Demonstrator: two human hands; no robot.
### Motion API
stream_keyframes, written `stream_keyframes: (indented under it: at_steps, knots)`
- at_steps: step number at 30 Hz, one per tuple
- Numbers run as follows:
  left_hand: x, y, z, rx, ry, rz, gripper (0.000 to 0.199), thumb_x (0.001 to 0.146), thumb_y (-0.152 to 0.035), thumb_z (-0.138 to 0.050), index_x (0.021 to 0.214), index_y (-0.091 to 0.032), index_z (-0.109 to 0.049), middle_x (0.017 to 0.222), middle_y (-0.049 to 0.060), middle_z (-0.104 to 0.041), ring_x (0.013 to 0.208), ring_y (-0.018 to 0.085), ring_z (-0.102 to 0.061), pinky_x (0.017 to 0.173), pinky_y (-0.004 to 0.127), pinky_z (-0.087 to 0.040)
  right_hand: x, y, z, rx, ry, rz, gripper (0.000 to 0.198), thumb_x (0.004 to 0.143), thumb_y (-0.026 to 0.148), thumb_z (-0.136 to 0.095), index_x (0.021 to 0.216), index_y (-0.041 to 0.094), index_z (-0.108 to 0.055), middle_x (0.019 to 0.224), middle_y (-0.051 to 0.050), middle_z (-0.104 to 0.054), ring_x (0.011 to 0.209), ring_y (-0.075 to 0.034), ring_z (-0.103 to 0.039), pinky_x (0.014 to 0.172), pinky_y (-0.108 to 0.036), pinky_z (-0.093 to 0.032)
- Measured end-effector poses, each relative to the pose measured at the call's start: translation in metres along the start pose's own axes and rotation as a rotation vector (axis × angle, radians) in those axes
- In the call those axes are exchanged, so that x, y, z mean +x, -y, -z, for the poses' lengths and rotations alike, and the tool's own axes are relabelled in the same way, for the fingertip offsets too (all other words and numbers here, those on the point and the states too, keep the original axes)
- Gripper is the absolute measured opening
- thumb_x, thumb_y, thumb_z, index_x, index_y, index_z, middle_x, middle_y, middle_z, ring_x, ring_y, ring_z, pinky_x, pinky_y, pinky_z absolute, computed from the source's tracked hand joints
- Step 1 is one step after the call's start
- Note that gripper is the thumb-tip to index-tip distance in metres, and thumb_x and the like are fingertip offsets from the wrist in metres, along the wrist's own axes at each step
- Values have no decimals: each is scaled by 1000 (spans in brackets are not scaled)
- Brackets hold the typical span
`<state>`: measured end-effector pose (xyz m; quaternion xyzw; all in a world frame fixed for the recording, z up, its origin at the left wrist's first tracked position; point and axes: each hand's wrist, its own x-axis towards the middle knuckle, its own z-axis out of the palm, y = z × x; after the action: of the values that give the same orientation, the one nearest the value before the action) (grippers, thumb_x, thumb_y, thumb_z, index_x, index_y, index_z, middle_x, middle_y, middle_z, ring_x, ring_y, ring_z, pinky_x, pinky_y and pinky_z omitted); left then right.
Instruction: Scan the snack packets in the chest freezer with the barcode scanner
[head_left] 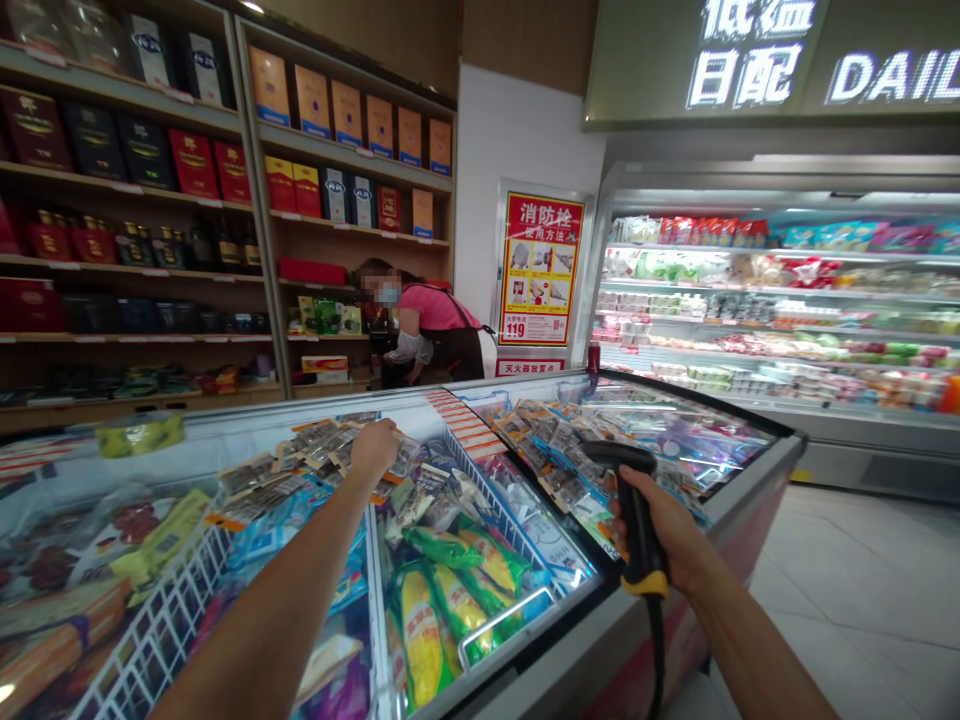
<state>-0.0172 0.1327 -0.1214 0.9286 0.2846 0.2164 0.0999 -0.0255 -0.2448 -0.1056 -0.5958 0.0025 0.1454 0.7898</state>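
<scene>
My right hand (667, 525) is wrapped round the grip of a black and yellow handheld barcode scanner (641, 535). The scanner's head points left over the chest freezer (750, 490), and its cable hangs down. My left hand (373, 450) reaches forward with curled fingers onto a pile of small clear packets (315, 445) with dark contents and orange ends. It seems to pinch one packet, though the fingertips are partly hidden. A second pile of similar packets (551, 445) lies on the freezer's glass top, left of the scanner.
Beneath the glass, white wire baskets (161, 620) hold frozen goods, including yellow and green corn packs (450, 585). A roll of yellow tape (140, 435) sits at the left. Behind the freezer, a person in pink (442, 310) bends by shelves of boxes. A lit refrigerated display (720, 300) stands right.
</scene>
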Motion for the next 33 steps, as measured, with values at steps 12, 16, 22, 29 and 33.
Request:
stream_keyframes:
  at_steps: [12,16,22,29,33]
  knots:
    - [-27,-9,-12,283,-89,-293,33,79,-25,-34,101,-22,-59,117,11,-49,112,30,-38,90,49,-27,-3,5,6,29,-20,12,19,73,36,-52,71,17,-50,43,4,-48,30,-8,-44,27,-18,-35]
    - [-26,-9,-26,345,82,-300,39,76,-42,-40,107,-23,-56,118,12,-49,118,32,-30,91,55,-20,-1,3,6,4,-11,19,20,71,37,-54,70,17,-50,43,4,-48,31,-9,-45,28,-19,-36]
    - [-17,13,-11,390,201,-252,36,76,-41,-41,100,-23,-60,110,13,-54,110,32,-40,88,54,-24,-2,7,8,25,-1,42,19,73,36,-52,70,18,-48,43,5,-49,30,-8,-44,28,-18,-34]
    - [-17,-91,-21,-15,114,-286,35,76,-34,-41,105,-19,-55,110,10,-56,101,22,-50,84,32,-36,-1,8,4,23,-2,41,18,73,35,-52,71,17,-50,43,4,-49,30,-8,-44,28,-18,-35]
    - [-23,-179,-46,-410,156,-244,28,76,-34,-42,92,-18,-60,96,8,-62,92,20,-55,75,27,-39,-5,10,9,27,-42,21,19,73,36,-52,71,17,-51,43,4,-49,30,-8,-44,28,-19,-36]
